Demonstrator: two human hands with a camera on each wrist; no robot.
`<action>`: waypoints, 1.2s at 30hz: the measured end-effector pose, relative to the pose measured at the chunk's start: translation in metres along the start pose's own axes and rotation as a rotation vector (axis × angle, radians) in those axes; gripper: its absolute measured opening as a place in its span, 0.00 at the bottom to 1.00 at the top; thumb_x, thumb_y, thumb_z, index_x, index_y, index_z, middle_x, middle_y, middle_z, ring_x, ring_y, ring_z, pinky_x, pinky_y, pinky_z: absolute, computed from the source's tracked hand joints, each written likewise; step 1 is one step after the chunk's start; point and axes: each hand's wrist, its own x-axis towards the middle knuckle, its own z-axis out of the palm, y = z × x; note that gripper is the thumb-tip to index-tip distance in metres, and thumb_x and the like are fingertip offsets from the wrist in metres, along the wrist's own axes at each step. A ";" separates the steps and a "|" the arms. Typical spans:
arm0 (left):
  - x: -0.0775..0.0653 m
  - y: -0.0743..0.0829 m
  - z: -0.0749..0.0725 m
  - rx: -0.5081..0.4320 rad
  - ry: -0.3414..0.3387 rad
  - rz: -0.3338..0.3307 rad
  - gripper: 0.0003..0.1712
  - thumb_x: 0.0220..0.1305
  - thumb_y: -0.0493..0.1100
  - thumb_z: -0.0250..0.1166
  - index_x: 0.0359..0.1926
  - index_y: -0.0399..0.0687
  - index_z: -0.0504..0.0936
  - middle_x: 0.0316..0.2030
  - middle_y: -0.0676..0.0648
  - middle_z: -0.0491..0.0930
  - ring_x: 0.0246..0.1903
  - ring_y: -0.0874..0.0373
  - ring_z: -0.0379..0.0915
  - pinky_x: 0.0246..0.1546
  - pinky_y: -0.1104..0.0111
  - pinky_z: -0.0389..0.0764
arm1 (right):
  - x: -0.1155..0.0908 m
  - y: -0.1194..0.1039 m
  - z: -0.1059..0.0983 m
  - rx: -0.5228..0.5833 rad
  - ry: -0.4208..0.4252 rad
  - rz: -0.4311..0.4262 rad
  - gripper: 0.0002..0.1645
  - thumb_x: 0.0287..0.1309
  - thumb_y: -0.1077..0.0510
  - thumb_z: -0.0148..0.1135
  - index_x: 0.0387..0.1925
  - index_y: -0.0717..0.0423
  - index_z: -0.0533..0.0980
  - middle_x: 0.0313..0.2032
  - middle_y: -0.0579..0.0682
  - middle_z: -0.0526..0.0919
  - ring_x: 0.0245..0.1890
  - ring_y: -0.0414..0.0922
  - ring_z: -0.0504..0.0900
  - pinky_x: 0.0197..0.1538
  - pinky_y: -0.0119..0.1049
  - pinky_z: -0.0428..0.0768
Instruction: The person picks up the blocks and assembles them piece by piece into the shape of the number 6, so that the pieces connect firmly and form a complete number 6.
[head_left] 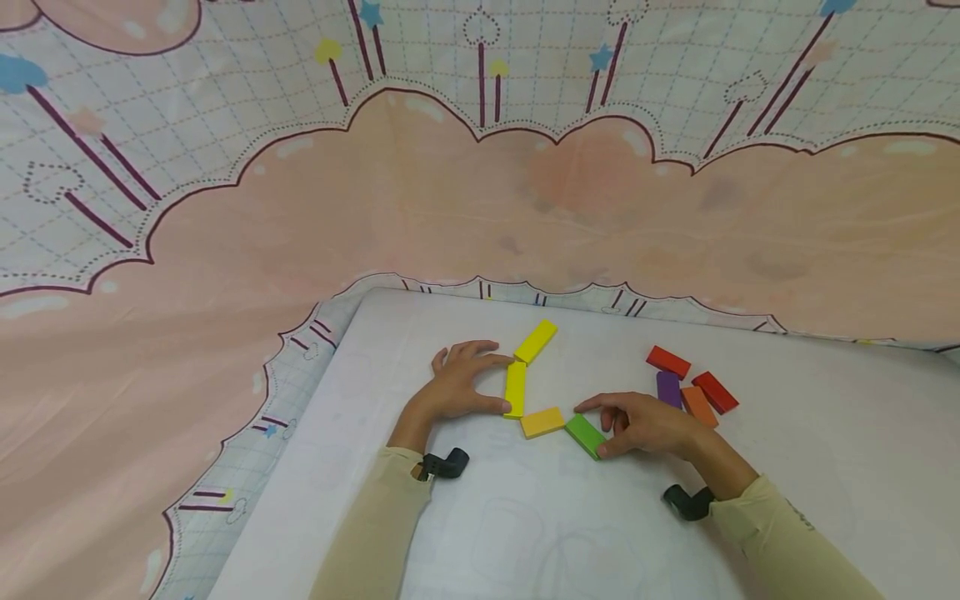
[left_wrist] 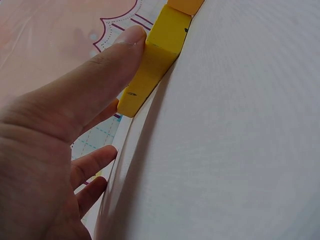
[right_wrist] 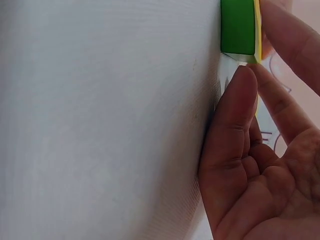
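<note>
My left hand [head_left: 461,383] pinches a yellow block [head_left: 515,389] by its two ends, thumb at the near end and index finger at the far one. In the left wrist view the thumb presses against that yellow block [left_wrist: 167,35]. A second yellow block [head_left: 536,341] slants away from its far end, and an orange-yellow block [head_left: 542,422] meets its near end. With thumb and index finger, my right hand [head_left: 643,423] spans the ends of a green block [head_left: 585,436] beside the orange-yellow one. Fingertips close around the green block [right_wrist: 238,27] in the right wrist view.
To the right lie two red blocks [head_left: 668,362], a purple block [head_left: 668,389] and an orange block [head_left: 700,407], the last two partly behind my right hand. All rest on a white table [head_left: 510,517]. A patterned curtain [head_left: 525,208] hangs behind its far edge.
</note>
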 end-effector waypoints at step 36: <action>0.000 0.000 0.000 -0.003 0.001 -0.005 0.44 0.51 0.65 0.77 0.69 0.72 0.74 0.76 0.53 0.61 0.77 0.46 0.47 0.74 0.36 0.33 | -0.005 0.004 -0.002 0.035 0.008 0.019 0.39 0.53 0.49 0.78 0.67 0.40 0.75 0.44 0.48 0.79 0.42 0.48 0.76 0.41 0.35 0.77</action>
